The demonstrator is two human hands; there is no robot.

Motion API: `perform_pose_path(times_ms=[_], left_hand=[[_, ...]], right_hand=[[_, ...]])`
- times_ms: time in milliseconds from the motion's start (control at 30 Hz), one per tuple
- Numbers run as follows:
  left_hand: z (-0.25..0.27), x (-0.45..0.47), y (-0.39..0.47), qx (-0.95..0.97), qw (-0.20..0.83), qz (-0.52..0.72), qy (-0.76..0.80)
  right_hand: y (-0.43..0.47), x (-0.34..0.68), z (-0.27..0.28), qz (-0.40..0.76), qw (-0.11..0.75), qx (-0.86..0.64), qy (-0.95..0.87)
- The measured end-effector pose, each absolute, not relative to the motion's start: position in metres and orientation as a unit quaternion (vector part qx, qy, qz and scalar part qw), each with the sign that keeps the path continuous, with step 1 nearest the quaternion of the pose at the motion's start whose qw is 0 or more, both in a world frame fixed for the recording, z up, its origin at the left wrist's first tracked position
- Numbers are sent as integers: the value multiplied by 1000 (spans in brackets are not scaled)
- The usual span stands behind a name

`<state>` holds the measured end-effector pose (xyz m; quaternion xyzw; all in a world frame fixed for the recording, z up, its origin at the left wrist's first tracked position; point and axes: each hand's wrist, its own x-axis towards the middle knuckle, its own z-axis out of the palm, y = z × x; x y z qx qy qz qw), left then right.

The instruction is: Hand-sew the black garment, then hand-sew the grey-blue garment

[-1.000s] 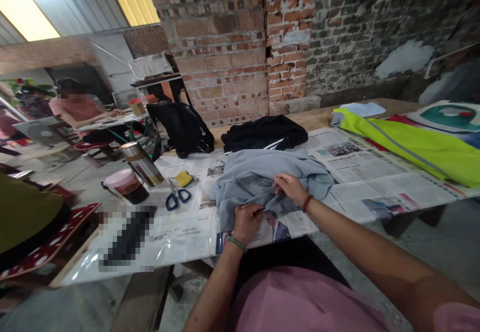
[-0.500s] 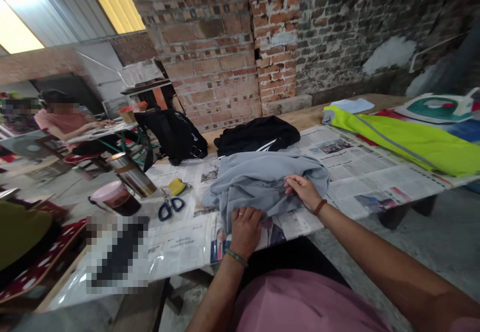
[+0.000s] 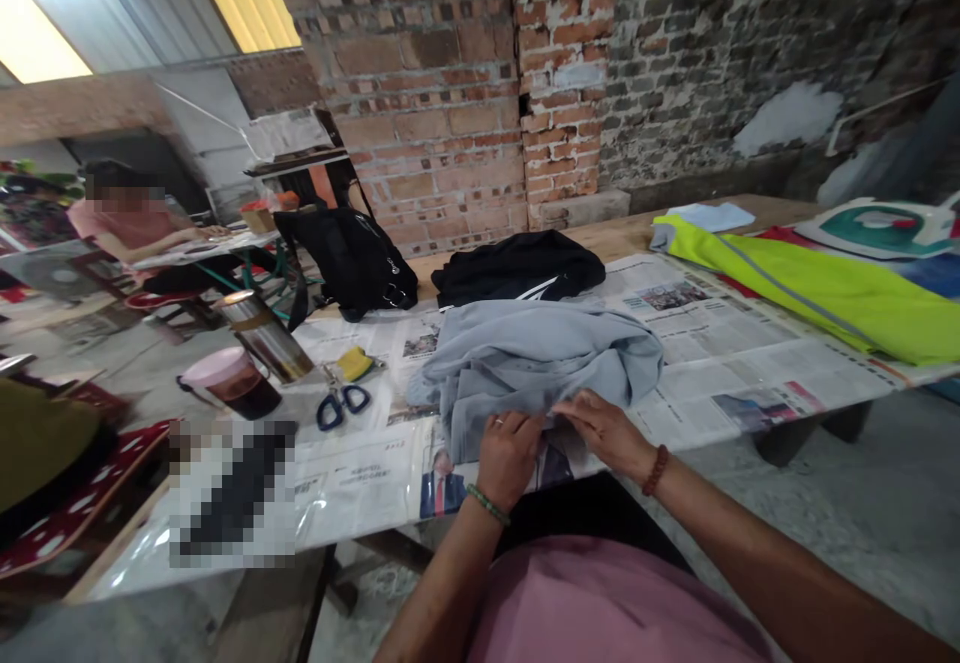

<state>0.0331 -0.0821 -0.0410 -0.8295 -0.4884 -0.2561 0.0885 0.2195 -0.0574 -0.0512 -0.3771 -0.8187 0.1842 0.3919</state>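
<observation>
A crumpled heap of grey-blue cloth point(image 3: 540, 348) lies on the newspaper-covered table point(image 3: 352, 478) in front of me. My left hand point(image 3: 511, 453), with a ring and a green bead bracelet, is closed on the near edge of the cloth. Close beside it, my right hand point(image 3: 600, 430), wearing a reddish bead bracelet, pinches the same edge with thumb and forefinger. The fingertips of both hands almost meet there. Whether anything small sits between them is too fine to make out.
Left of the cloth lie blue-handled scissors point(image 3: 343, 406) and a yellow item point(image 3: 355, 363), near a lidded cup point(image 3: 232, 383) and a steel flask point(image 3: 264, 335). Behind are a black bag point(image 3: 349, 263) and black clothing point(image 3: 517, 268). A neon-yellow garment point(image 3: 810, 288) and an iron point(image 3: 881, 226) are at right.
My right hand has come down and left from the middle of the cloth to its near edge, beside my left hand. The left hand has shifted slightly right.
</observation>
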Motion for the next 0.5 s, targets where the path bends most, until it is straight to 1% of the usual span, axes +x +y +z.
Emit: perform_pose_path(times_ms=[133,300,500], left_hand=[[-42,32,-83,-833,103,-250,-483],[-42,33,-82,-832,115,-278,-466],[-40,34,-82,-830,120,-289,-462]], right_hand=[[-63,219,-61,177,409,-382,-810],[-63,216,-63,154,429,-389,-801],[-62,209,-59,95,396,-379,-831]])
